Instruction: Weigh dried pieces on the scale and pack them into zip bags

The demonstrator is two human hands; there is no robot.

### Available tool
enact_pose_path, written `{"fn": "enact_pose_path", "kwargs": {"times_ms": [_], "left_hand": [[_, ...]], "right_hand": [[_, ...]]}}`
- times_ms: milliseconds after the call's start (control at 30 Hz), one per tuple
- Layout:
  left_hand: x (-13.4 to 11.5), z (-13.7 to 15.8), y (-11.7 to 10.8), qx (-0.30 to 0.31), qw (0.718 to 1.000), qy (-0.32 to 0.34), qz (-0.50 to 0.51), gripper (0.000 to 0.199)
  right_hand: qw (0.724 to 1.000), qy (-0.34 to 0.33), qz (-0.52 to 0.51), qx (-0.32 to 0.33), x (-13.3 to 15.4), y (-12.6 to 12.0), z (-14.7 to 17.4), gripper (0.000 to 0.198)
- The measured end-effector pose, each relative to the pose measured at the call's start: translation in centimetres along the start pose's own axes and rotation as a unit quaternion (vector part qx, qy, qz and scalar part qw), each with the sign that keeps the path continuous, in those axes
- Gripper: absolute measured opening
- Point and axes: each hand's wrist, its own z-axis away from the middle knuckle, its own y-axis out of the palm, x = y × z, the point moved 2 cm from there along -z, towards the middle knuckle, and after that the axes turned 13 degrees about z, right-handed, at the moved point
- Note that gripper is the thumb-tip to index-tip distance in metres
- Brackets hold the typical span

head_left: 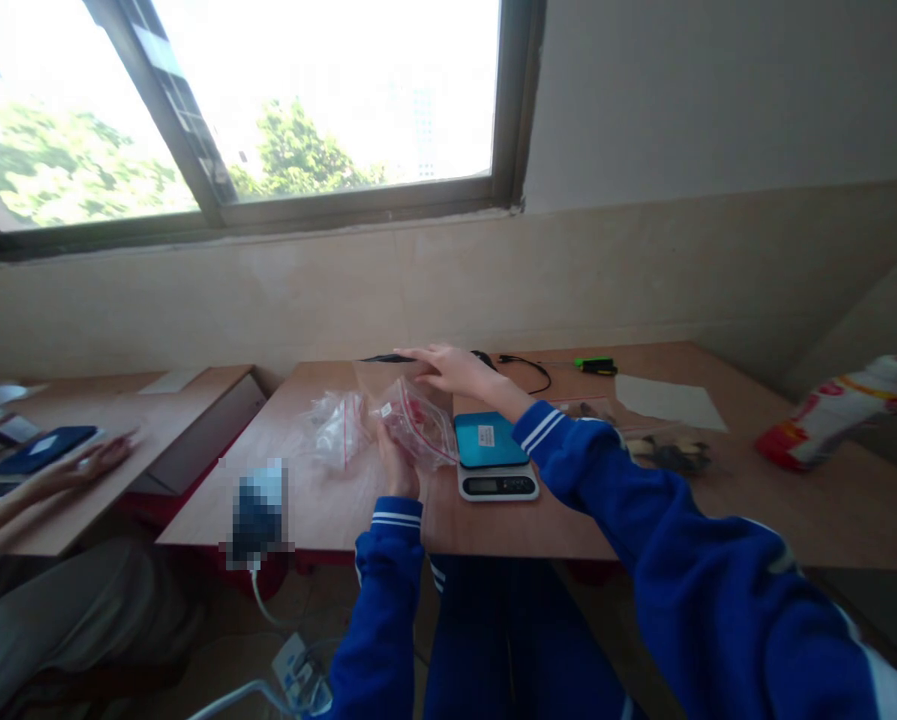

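Observation:
My left hand [397, 462] is at the near left side of a clear zip bag [427, 428] with a red seal line and something reddish inside. It grips the bag, and its fingers are partly hidden by the plastic. Over the far edge of this bag reaches my right hand [459, 372], its fingers stretched out to the left, holding nothing that I can see. To the right of the bag lies a kitchen scale [493, 445] with a blue top and a small display. A pile of clear plastic bags [337, 428] rests left of my left hand.
At the back are a black cable [527, 365] and a green-and-black tool [595, 365]. White paper [669, 400] and dark and pale pieces [669, 453] lie right, near a tilted red-and-white bottle [830, 415]. Another person's hand [95, 462] rests on the left table.

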Motion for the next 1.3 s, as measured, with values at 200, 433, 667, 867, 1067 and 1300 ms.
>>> {"fn": "enact_pose_path", "kwargs": {"times_ms": [200,433,667,867,1067,1300], "left_hand": [[-0.8,-0.1,0.3,0.043,0.988,-0.038,0.143,0.042],[-1.0,0.9,-0.4,0.036,0.989,-0.058,0.128,0.053],[-1.8,2.2,0.3,0.054,0.992,-0.031,0.107,0.052],[-1.7,2.7,-0.6,0.002,0.997,-0.017,0.081,0.044],[-2.4,3.3,-1.3,0.077,0.984,-0.08,0.139,0.04],[-3.6,1.2,-3.0,0.018,0.998,-0.034,0.042,0.036]], "right_hand": [[0.995,0.051,0.066,-0.047,0.1,1.3,0.1,0.063],[0.964,0.101,-0.121,-0.214,2.3,0.0,4.0,0.034],[0.93,0.162,-0.327,-0.03,3.5,2.9,8.9,0.064],[0.804,0.248,-0.533,-0.085,2.6,3.7,9.8,0.037],[0.765,0.269,-0.582,-0.07,3.4,3.5,10.8,0.031],[0.753,0.274,-0.597,-0.017,4.4,6.6,11.3,0.034]]}}
